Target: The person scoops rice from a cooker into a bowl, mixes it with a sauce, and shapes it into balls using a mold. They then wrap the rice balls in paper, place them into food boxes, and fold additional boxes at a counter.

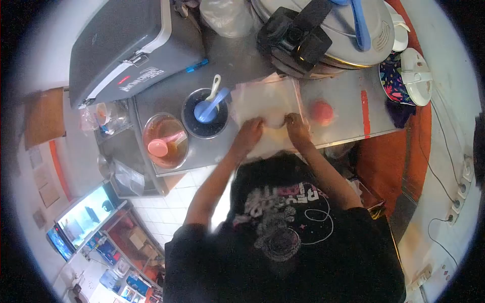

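A stack of thin, pale paper-like sheets (260,98) lies at the front of the metal table. Over its near part, my left hand (250,134) has its fingers closed on one side of a thin, whitish sheet (275,118). At the other side, my right hand (299,132) pinches the same sheet, whose curved edge spans the gap between my hands. Just right of the stack sits a round pinkish-red thing (322,112). To the left stands a dark bowl (189,126) with a blue ladle (205,111) and a white-handled utensil (216,83) in it.
A brownish bowl (151,129) with a pink ladle (158,147) stands near the table's left edge. Behind it is a large grey cooler box (126,60). At the back right are a big round lid (374,38), a black device (298,38) and a floral container (391,76).
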A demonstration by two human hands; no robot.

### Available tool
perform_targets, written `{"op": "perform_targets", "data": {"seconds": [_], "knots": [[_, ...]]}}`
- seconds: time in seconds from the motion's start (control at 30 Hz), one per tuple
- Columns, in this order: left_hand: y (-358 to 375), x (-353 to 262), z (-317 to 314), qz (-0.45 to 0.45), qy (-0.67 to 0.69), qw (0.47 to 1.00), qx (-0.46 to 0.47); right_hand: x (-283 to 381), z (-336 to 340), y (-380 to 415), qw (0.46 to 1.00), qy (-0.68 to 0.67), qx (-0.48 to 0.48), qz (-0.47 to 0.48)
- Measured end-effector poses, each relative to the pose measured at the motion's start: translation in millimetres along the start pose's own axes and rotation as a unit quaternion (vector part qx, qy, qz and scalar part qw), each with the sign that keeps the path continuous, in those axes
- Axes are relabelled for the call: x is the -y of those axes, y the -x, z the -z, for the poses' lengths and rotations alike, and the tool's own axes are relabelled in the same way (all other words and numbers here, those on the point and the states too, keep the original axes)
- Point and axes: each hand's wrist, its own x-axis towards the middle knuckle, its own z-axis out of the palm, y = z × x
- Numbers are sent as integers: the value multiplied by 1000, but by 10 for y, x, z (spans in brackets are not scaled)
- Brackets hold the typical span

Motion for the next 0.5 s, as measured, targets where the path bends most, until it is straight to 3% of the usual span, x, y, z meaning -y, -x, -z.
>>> {"op": "perform_targets", "data": {"seconds": [0.03, 0.07, 0.1, 0.13, 0.17, 0.27, 0.37, 0.4, 0.47, 0.5], "knots": [[-20, 9, 19, -57, -54, 997, 3, 30, 1, 30, 999, -10, -46, 15], [-48, 6, 19, -59, -55, 997, 5, 41, 1, 51, 995, -19, -90, 28], [-118, -40, 49, 32, 33, 999, 11, 57, 49, 22, 995, -18, -90, 28], [-186, -67, 49, 125, 119, 985, 13, 86, 132, -61, 993, -89, -35, -67], [-249, -90, 57, 127, 118, 985, 9, 104, 183, -145, 974, -159, 22, -160], [-351, -146, 81, 132, 24, 991, -17, -118, -128, -320, 985, -116, 31, -123], [-484, -159, 110, 195, 59, 977, -61, 77, 304, -571, 976, -147, 25, -157], [-516, -142, 106, 159, 4, 986, -48, 32, 245, -569, 976, -147, 26, -156], [-536, -94, 64, 122, -49, 991, -38, -109, 92, -556, 992, -120, -45, 13], [-510, -61, 56, 144, 84, 986, 5, -99, 136, -545, 992, -119, -45, 14]]}}
